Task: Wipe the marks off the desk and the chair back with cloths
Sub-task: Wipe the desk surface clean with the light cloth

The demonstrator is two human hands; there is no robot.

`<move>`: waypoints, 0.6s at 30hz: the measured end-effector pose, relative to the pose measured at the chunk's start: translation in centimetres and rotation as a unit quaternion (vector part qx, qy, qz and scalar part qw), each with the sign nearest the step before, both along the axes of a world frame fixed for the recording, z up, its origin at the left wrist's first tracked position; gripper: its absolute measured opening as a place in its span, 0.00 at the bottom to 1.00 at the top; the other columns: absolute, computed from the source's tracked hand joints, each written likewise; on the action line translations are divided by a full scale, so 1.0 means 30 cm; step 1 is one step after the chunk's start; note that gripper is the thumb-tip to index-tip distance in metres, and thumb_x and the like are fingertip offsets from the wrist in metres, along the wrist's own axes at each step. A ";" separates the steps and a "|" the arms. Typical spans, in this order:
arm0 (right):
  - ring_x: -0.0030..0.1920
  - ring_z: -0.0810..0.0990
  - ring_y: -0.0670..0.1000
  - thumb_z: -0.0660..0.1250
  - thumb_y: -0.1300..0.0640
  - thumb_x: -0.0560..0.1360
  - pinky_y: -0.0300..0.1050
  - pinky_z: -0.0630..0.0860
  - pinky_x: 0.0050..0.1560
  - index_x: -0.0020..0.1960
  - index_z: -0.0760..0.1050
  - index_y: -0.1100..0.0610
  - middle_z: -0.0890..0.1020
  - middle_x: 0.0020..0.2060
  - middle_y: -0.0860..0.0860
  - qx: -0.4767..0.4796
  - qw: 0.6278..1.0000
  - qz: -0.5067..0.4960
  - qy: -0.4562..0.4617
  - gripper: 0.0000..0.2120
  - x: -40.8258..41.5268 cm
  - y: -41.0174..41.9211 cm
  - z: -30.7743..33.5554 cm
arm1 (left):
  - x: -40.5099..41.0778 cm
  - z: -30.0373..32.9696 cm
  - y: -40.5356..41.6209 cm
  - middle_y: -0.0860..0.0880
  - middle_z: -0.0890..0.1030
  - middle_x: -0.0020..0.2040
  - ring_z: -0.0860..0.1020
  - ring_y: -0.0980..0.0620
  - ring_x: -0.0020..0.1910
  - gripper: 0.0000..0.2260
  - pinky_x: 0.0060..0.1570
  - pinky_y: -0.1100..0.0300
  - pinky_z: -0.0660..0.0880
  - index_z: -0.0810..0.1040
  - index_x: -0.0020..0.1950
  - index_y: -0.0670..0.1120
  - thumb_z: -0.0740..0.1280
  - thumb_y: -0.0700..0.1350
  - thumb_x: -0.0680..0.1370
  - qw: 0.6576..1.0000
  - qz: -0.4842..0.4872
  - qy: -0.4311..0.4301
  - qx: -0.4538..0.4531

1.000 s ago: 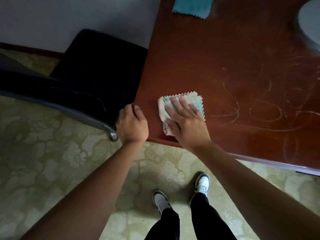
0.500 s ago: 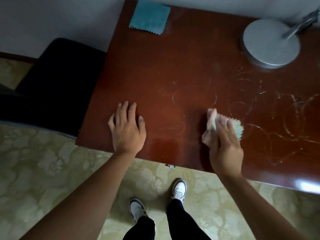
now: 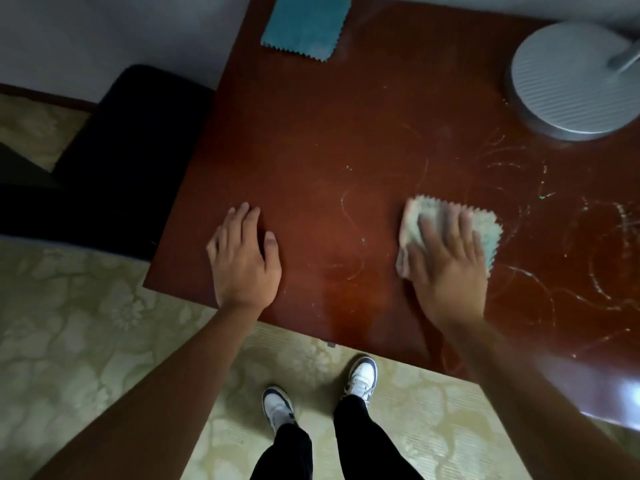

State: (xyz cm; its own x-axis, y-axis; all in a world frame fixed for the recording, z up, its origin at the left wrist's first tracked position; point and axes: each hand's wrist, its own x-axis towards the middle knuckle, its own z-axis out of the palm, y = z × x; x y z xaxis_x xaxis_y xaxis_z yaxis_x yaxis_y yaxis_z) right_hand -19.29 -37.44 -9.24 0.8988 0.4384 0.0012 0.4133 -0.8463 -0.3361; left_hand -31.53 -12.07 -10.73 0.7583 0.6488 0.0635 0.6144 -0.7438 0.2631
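Observation:
A dark red wooden desk (image 3: 311, 126) fills the upper right, with pale scribbled marks (image 3: 588, 244) across its right half and a few faint ones near the middle. My right hand (image 3: 446, 265) lies flat with straight fingers on a pale green folded cloth (image 3: 488, 230) and presses it onto the desk. My left hand (image 3: 242, 258) rests flat on the desk near its left front corner, holding nothing. A second, teal cloth (image 3: 304, 26) lies at the desk's far left edge. The black chair (image 3: 114, 161) stands left of the desk.
A round grey lamp base (image 3: 568, 81) stands at the desk's far right. A patterned beige carpet (image 3: 86, 323) covers the floor, where my shoes are visible below the desk's front edge. A pale wall runs behind the chair.
My right hand has slid the pale green cloth rightward from the desk's left front corner toward the marks. My left hand moved from the desk's corner edge onto the desktop and lies flat.

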 end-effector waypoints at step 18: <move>0.76 0.59 0.60 0.56 0.60 0.80 0.59 0.56 0.74 0.76 0.63 0.57 0.66 0.74 0.58 0.021 0.996 0.083 0.013 0.23 0.160 0.181 0.006 | 0.001 -0.005 0.004 0.46 0.72 0.73 0.65 0.47 0.75 0.21 0.70 0.46 0.62 0.71 0.71 0.44 0.54 0.51 0.82 1.000 -0.001 -0.017 0.011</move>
State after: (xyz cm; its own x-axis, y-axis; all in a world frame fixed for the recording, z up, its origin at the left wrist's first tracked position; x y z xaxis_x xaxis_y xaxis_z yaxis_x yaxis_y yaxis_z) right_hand -14.48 -32.01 -9.07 0.8136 0.5814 0.0005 0.5374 -0.7517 -0.3822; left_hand -31.52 -11.96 -10.87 0.7570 0.6453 0.1026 0.6038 -0.7509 0.2677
